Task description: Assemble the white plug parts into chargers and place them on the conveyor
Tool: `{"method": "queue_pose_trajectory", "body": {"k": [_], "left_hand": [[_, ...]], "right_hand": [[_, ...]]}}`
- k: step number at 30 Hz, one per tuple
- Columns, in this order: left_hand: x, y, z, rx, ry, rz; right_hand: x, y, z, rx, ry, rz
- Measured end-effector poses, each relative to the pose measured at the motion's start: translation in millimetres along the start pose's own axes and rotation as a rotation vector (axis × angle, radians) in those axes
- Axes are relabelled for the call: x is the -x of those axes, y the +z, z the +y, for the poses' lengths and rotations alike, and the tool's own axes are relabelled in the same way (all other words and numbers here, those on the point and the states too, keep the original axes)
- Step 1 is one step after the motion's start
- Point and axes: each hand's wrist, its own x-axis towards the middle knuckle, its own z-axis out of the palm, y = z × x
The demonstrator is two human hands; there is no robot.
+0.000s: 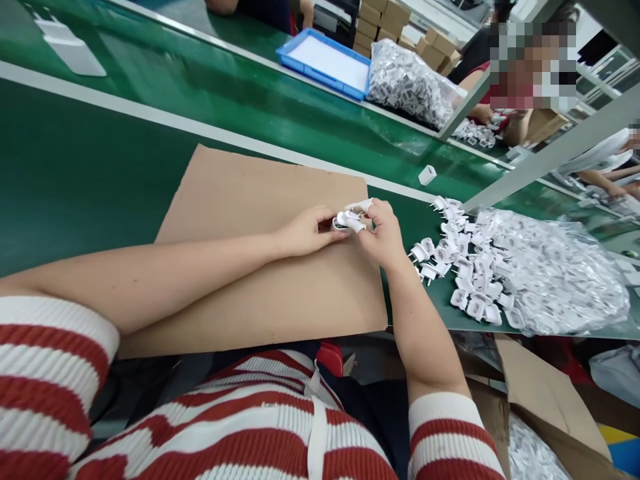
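Above the right part of a cardboard sheet [280, 293], my two hands meet around small white plastic charger parts. My left hand [305, 232] is closed, pinching a white charger housing [341, 226] between thumb and fingers, its open end facing right. My right hand [383, 233] has white coverings on its thumb and index fingertip. Those fingertips close on a small white plug part [346, 217], which touches or sits at the housing's opening. How far the two parts are joined is too small to tell.
Loose white plug parts [465, 257] lie right of the cardboard, spilling from a clear bag [560, 273]. A white housing [427, 175] stands on the green belt [240, 113], a finished-looking charger [70, 47] far left. Beyond are a blue tray [324, 63], another bag [410, 80] and co-workers. A metal post [555, 147] slants at right.
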Motion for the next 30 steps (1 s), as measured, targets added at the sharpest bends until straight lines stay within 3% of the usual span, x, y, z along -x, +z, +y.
{"method": "queue_pose_trajectory", "body": {"k": [7, 21, 30], "left_hand": [[-0.5, -3.8, 5.2, 0.029, -0.002, -0.032], [-1.1, -7.4, 6.6, -0.096, -0.025, -0.059], [-2.7, -7.1, 4.7, -0.008, -0.02, -0.068]], "right_hand": [[-0.9, -0.2, -5.4, 0.108, -0.025, -0.083], [-2.3, 2.1, -6.1, 0.233, -0.024, -0.094], [-3.6, 4.3, -5.8, 0.359, -0.032, -0.09]]}}
